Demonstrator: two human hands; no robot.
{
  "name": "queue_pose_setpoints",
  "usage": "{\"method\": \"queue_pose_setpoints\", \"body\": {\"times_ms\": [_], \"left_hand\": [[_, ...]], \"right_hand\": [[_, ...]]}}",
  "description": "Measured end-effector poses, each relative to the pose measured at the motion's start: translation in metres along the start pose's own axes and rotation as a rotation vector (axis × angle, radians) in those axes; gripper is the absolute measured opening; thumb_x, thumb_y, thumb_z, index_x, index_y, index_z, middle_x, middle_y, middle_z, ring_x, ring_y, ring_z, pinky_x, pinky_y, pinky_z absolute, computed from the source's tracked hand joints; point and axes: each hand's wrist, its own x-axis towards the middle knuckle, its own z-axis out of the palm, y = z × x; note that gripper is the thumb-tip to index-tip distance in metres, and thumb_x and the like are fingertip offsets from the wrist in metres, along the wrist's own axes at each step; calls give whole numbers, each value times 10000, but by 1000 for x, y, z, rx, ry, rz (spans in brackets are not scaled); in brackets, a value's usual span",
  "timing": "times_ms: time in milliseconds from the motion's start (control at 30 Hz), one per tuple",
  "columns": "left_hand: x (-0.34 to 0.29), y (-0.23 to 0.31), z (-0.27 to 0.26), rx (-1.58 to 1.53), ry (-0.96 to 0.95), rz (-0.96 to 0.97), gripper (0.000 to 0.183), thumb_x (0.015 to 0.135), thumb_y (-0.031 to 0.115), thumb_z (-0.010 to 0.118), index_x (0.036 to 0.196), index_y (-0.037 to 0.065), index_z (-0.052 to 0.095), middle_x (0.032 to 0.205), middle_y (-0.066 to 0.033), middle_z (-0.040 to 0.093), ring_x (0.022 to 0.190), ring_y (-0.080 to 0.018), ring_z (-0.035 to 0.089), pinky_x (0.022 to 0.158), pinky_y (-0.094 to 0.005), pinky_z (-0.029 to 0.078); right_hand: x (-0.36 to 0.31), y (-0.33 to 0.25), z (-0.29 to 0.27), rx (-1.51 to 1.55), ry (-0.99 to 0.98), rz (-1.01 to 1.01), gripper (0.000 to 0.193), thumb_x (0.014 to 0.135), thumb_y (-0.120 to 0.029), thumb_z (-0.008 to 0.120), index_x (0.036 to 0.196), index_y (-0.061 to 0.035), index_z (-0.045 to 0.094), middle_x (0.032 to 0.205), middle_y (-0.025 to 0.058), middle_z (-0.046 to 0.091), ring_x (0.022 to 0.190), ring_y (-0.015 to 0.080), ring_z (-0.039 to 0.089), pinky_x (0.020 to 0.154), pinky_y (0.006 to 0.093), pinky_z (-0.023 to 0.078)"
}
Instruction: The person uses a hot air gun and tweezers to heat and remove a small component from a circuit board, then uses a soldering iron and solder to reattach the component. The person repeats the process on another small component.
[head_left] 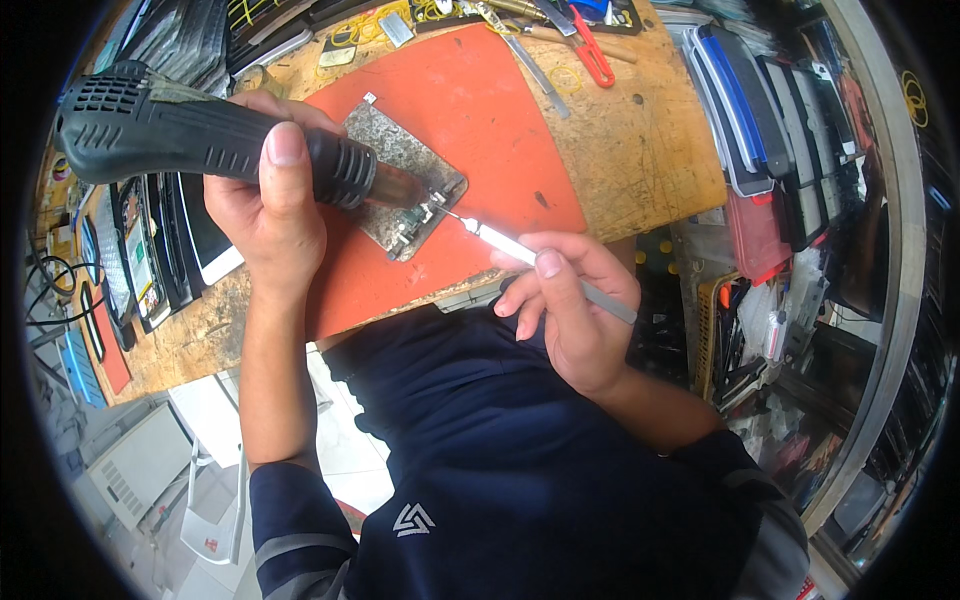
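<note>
My left hand (pixel 275 190) is wrapped round a black hot air gun (pixel 225 135). Its metal nozzle (pixel 398 187) points right and down, close over a small green circuit board (pixel 412 218). That board lies on the lower end of a stained metal plate (pixel 395 150). Between thumb and fingers, my right hand (pixel 580 310) pinches a slim silver-white hand tool (pixel 510 245) with a thin metal tip. The tip reaches the board's right end, near the nozzle; whether it touches is too small to tell.
Under the plate spreads an orange mat (pixel 500 130) on a wooden bench (pixel 640 150). Red-handled scissors (pixel 592 55) and a metal strip (pixel 530 70) lie at the far side. Phones and panels (pixel 165 245) stand at left; stacked cases (pixel 735 110) sit at right beside a metal-framed glass cabinet (pixel 880 350).
</note>
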Motion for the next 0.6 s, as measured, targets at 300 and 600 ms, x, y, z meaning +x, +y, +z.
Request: {"method": "queue_pose_setpoints", "body": {"times_ms": [300,600], "left_hand": [[0,-1,-1,-17,-10,0,290,1060,284,713,1018,14,613,885,-111,707,807,-155,654,770,-301,525],[0,-1,-1,-9,-13,5,292,1060,283,711,1015,11,614,890,-115,707,818,-162,667,776,-306,531]], "right_hand": [[0,0,0,2,3,8,246,1139,-112,570,1251,94,647,1130,225,793,789,138,765,574,226,571],[0,1,-1,0,2,-4,250,1143,-122,570,1252,89,650,1130,225,794,795,137,768,576,227,573]]}}
